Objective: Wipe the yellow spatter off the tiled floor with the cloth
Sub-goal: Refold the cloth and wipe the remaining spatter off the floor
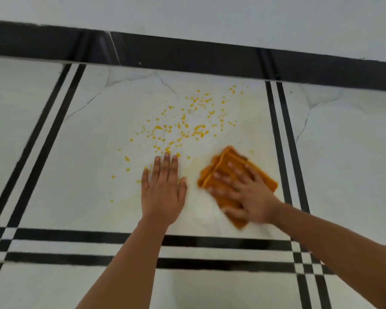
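Both bare forearms reach forward over the black double stripes of the tiled floor point(54, 197). The left hand point(163, 192) lies palm-down, fingers straight and together, flat on the pale tile, fingertips at the spatter's near edge. Just beside it, the right hand point(243, 192), motion-blurred, presses spread fingers on the folded orange cloth point(227, 166). Beyond them the yellow spatter point(187, 126) is scattered toward the black skirting point(187, 54).
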The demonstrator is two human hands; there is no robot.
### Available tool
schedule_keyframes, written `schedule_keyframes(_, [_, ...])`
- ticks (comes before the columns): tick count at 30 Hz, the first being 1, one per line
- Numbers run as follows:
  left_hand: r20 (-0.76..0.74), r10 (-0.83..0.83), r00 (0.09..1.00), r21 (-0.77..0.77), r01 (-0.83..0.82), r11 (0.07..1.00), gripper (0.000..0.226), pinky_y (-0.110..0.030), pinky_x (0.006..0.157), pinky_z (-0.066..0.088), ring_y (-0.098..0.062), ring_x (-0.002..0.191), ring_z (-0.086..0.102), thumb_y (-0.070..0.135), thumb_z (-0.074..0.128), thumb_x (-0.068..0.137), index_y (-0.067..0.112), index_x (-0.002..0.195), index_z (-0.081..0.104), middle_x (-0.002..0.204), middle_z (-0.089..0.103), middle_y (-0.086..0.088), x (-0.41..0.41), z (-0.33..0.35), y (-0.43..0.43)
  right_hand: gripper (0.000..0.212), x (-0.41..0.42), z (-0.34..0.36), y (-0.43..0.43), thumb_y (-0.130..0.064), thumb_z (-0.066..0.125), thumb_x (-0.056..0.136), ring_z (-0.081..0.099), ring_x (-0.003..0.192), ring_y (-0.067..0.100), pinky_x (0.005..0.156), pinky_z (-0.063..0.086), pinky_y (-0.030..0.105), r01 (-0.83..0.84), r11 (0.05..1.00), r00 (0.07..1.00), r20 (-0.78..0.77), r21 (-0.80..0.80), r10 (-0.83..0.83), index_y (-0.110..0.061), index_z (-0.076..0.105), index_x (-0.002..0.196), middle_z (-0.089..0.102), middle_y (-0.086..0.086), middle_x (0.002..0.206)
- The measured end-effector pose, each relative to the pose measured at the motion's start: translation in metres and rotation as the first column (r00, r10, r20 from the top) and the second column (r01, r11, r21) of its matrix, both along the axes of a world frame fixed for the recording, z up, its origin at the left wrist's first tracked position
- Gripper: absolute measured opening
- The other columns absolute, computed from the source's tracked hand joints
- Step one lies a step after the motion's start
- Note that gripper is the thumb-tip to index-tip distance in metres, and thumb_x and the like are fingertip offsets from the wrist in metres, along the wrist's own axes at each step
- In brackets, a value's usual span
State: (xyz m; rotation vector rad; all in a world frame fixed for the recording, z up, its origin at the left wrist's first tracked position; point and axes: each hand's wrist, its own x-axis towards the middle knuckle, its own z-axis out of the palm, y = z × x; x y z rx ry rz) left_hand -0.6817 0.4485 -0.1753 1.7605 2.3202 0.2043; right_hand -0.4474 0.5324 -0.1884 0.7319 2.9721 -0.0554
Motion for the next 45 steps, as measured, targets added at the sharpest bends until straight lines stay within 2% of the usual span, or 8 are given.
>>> schedule_keyframes(4, [-0.016, 0.052, 0.999, 0.021, -0.052, 0.998, 0.065, -0.049, 0.110, 0.019, -0.026, 0.140, 0.024, 0.044, 0.014, 0.088, 0.015, 0.145, 0.028, 0.151, 0.028, -0.006, 0.013, -0.003, 0.035, 0.057, -0.049, 0.010, 0.071, -0.064, 0.016, 0.087, -0.006, 0.145, 0.030, 0.111, 0.001, 0.060, 0.668, 0.731, 0.739, 0.005, -0.141, -0.674, -0.052, 0.010, 0.142, 0.006, -0.013, 0.158])
schedule_keyframes(9, [-0.087, 0.076, 0.993, 0.013, -0.075, 0.997, 0.066, -0.050, 0.107, 0.024, -0.027, 0.138, 0.029, 0.045, 0.015, 0.088, 0.013, 0.143, 0.032, 0.150, 0.033, -0.008, 0.017, -0.004, 0.082, 0.059, -0.018, 0.001, 0.087, -0.064, 0.023, 0.084, 0.009, 0.144, 0.026, 0.110, 0.004, 0.054, 0.096, 0.991, 0.992, -0.071, -0.090, -0.103, -0.050, 0.022, 0.141, 0.023, -0.014, 0.154])
schedule_keyframes(13, [-0.089, 0.139, 0.986, -0.007, -0.140, 0.990, 0.071, -0.042, 0.113, 0.003, -0.019, 0.144, 0.002, 0.049, 0.004, 0.086, 0.017, 0.148, 0.012, 0.157, 0.009, 0.000, 0.008, -0.006, 0.115, 0.058, -0.026, 0.003, 0.151, -0.066, 0.010, 0.087, -0.008, 0.145, 0.025, 0.112, -0.002, 0.058, 0.635, 0.760, 0.765, -0.022, -0.136, -0.643, -0.052, 0.002, 0.142, 0.002, -0.014, 0.158])
schedule_keyframes(18, [-0.033, 0.197, 0.980, 0.066, -0.195, 0.979, 0.084, -0.040, 0.114, 0.006, -0.018, 0.143, 0.011, 0.058, -0.002, 0.079, 0.015, 0.146, 0.025, 0.154, 0.023, 0.000, -0.003, -0.010, 0.144, 0.070, -0.025, 0.005, 0.176, -0.072, -0.012, 0.076, -0.010, 0.145, 0.022, 0.113, -0.001, 0.055, 0.411, 0.906, 0.909, -0.025, -0.101, -0.416, -0.051, -0.002, 0.143, -0.001, -0.015, 0.157])
schedule_keyframes(23, [-0.010, 0.189, 0.982, 0.102, -0.187, 0.977, 0.079, -0.042, 0.113, 0.010, -0.021, 0.141, 0.020, 0.060, 0.016, 0.083, 0.011, 0.142, 0.034, 0.150, 0.032, -0.003, -0.003, -0.016, 0.142, 0.055, -0.081, 0.009, 0.237, -0.055, 0.012, 0.095, -0.012, 0.144, 0.030, 0.112, -0.002, 0.057, 0.750, 0.644, 0.655, 0.038, -0.149, -0.755, -0.041, -0.001, 0.147, -0.007, -0.006, 0.158])
schedule_keyframes(28, [-0.020, 0.193, 0.981, 0.089, -0.191, 0.978, 0.074, -0.044, 0.110, 0.015, -0.024, 0.137, 0.031, 0.057, 0.024, 0.085, 0.009, 0.138, 0.042, 0.145, 0.041, -0.006, -0.004, -0.014, 0.143, 0.067, -0.088, 0.013, 0.204, -0.062, -0.006, 0.079, -0.007, 0.145, 0.021, 0.113, 0.001, 0.050, 0.249, 0.960, 0.968, -0.003, -0.131, -0.251, -0.048, 0.003, 0.144, 0.002, -0.016, 0.157])
schedule_keyframes(34, [-0.046, 0.129, 0.991, 0.104, -0.124, 0.987, 0.071, -0.043, 0.104, 0.020, -0.027, 0.128, 0.045, 0.055, 0.031, 0.083, 0.008, 0.133, 0.049, 0.138, 0.050, -0.008, -0.010, -0.005, 0.137, 0.053, -0.136, 0.013, 0.220, -0.050, 0.013, 0.097, -0.013, 0.144, 0.030, 0.113, -0.004, 0.056, 0.636, 0.752, 0.765, 0.020, -0.175, -0.643, -0.041, -0.001, 0.147, -0.007, -0.008, 0.158])
schedule_keyframes(45, [-0.079, 0.295, 0.952, -0.017, -0.297, 0.955, 0.090, -0.040, 0.114, 0.006, -0.014, 0.144, 0.004, 0.064, -0.006, 0.072, 0.020, 0.148, 0.013, 0.156, 0.011, 0.004, -0.091, 0.014, 0.062, 0.051, -0.210, 0.015, 0.163, -0.050, 0.018, 0.097, -0.013, 0.143, 0.031, 0.110, -0.005, 0.059, 0.299, 0.939, 0.953, -0.004, -0.168, -0.304, -0.045, 0.004, 0.145, -0.002, -0.009, 0.158])
